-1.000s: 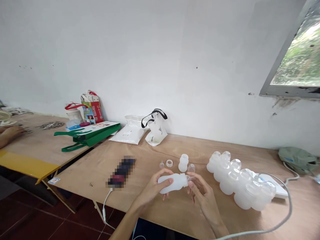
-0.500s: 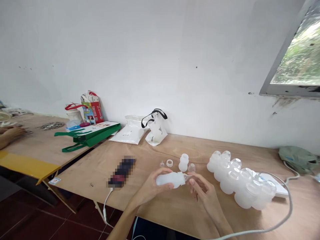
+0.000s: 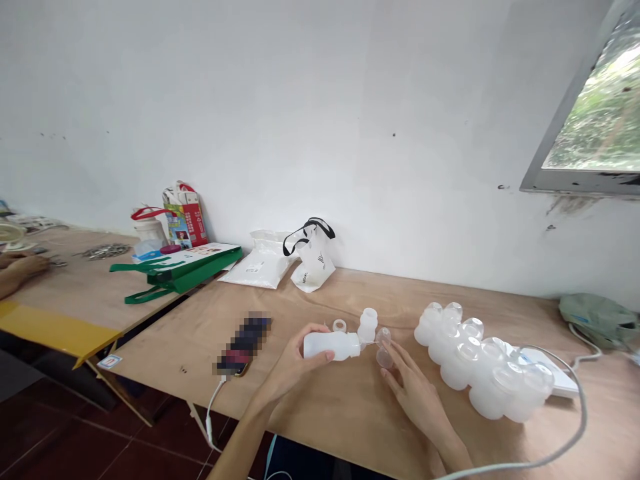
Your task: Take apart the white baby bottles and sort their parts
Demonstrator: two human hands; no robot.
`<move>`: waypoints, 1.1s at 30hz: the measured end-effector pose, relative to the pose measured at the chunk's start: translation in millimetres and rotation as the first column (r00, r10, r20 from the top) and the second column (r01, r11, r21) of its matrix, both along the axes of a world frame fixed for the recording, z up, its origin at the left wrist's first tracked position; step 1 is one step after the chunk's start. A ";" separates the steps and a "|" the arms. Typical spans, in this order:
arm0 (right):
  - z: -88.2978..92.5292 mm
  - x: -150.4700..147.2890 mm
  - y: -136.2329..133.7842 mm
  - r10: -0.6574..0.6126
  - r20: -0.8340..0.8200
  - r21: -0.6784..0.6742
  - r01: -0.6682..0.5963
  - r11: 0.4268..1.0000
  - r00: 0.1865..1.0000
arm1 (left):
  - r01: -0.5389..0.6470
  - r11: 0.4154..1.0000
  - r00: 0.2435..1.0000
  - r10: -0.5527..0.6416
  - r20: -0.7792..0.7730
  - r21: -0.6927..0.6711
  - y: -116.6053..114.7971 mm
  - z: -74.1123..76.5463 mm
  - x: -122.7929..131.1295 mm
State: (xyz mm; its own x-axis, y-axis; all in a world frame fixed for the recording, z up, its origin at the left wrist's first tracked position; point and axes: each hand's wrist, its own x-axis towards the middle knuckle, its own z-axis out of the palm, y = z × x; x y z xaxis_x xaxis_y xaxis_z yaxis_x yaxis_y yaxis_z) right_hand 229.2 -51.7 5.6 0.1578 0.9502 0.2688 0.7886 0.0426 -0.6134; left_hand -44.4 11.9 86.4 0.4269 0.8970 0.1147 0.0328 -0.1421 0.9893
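Observation:
My left hand point(image 3: 295, 363) is wrapped round a small white plastic bottle point(image 3: 331, 345), held on its side above the wooden table point(image 3: 200, 347) with its neck pointing right. My right hand point(image 3: 411, 388) is just right of the neck, fingers stretched toward a small clear cap point(image 3: 384, 358) at its fingertips; whether it grips the cap I cannot tell. Behind the bottle stand another small white bottle point(image 3: 367, 325), a white ring point(image 3: 339, 326) and a clear cap point(image 3: 383, 335).
A cluster of several white bottles point(image 3: 480, 363) lies at the right, on a white flat device with a cable point(image 3: 575, 427). A phone point(image 3: 245, 343) lies left of my hands. Bags point(image 3: 310, 257) and a green folder point(image 3: 185, 267) sit by the wall. Another person's hand point(image 3: 23, 267) rests at far left.
My left hand has carried the bottle up and to the left. My right hand has come off the bottle's neck and opened out, with a clear cap now at its fingertips.

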 end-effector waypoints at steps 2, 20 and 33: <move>-2.7 -4.8 -0.1 -0.034 0.034 -0.012 0.035 0.999 0.999 | 0.006 1.000 1.000 -0.006 0.021 -0.025 -0.9 0.8 0.8; 55.9 -9.4 -20.5 0.204 -0.716 0.192 -0.093 0.977 0.668 | 0.113 0.992 0.990 -0.108 0.087 -0.057 -6.1 4.5 -2.0; 45.1 -14.5 -19.2 0.215 -0.699 0.181 -0.122 0.976 0.683 | 0.124 0.992 0.987 -0.120 0.111 -0.025 -17.0 -14.1 22.7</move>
State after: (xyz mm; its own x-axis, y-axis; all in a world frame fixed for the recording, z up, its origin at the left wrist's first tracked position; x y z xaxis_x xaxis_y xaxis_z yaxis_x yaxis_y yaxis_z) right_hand 214.7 -70.9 50.8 0.1857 0.9509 0.2476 0.0911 0.2343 -0.9679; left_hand -21.8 -5.1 72.4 0.5197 0.8430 0.1386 -0.0913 -0.1065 0.9901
